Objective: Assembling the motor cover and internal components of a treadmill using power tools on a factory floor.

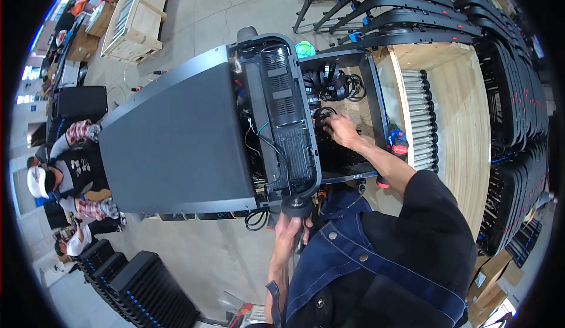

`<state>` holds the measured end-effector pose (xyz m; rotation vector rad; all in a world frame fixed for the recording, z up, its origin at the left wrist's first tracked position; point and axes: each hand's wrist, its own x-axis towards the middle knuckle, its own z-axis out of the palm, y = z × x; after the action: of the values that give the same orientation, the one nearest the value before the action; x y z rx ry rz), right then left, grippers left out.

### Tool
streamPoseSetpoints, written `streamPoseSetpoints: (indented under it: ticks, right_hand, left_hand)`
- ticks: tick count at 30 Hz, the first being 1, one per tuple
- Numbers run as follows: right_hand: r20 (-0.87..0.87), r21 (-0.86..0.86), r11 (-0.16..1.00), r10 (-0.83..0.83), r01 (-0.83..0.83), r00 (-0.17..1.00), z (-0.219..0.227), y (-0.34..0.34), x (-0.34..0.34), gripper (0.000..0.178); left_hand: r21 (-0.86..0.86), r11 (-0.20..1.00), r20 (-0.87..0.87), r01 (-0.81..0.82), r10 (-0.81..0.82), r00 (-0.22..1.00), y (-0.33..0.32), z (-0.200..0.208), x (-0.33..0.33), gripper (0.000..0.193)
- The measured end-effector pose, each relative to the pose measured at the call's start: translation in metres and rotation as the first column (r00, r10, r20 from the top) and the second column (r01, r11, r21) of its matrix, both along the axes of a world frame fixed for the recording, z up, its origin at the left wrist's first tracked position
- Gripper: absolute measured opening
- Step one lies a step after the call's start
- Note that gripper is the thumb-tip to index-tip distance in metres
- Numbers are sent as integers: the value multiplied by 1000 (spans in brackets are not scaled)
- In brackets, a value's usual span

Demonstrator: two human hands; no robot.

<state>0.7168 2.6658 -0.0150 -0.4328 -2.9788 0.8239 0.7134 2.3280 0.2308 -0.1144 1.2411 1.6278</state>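
No readable lettering (all too small).

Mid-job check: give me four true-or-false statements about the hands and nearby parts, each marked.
1. The right hand reaches into the black-rimmed rectangular box. True.
2. The left hand is inside the box too. False: it is at the round black end piece beside the large grey panel.
3. Silver metal cylinders lie in the pale wooden crate. True.
4. The right hand holds the blue-and-red power tool. False: the tool sits between the box and the cylinders.
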Motion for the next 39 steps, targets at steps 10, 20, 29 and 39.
streamPoseSetpoints:
  ticks: [10,20,29,39]
  right_hand:
    - [87,-989,101,-220,111,972,254,-75,84,22]
    - [1,-890,455,44,-20,999,300,-167,93,17]
    - [-226,-376,913,74,-157,971,278,-207,93,23]
    - [-389,-374,880,138,-293,911,284,-146,-35,72]
  left_hand:
    - [78,949,-235,305,-280,931,8,-12,10,75]
    - [8,977,-367,215,-197,909,-38,-12,39,79]
    - [175,984,-248,-46,89,965,-65,-2,20,69]
    - [-604,787,-701,126,-600,386,32,89,-122,71]
